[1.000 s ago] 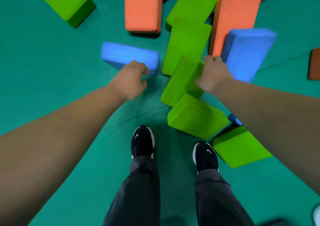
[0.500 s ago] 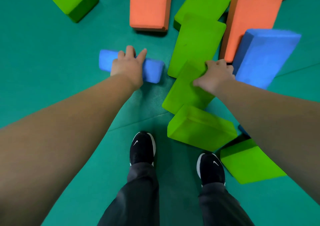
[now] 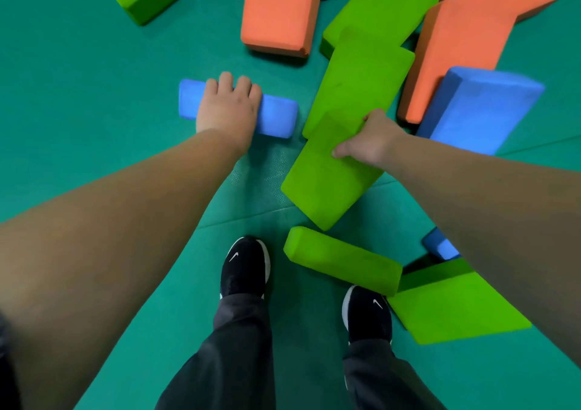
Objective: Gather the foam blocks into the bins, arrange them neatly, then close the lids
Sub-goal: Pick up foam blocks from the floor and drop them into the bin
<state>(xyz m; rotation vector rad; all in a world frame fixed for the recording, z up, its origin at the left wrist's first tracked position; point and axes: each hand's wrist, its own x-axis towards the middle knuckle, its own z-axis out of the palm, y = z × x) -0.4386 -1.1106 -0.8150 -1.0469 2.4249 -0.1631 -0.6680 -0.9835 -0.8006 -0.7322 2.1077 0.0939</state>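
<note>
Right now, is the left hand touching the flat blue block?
Touching. The head view shows the left hand lying on the blue block, fingers curled over its far edge.

A blue foam block (image 3: pixel 279 117) lies flat beside a seemingly tilted green block (image 3: pixel 320 183).

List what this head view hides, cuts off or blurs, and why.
- Bins and lids: outside the frame of the head view.
- Small blue block: mostly behind the right forearm.
- Left hand: fingertips hidden over the far edge of the long blue block.
- Orange block: far end cut off by the top edge.
- Big blue block: right end blurred.
</note>
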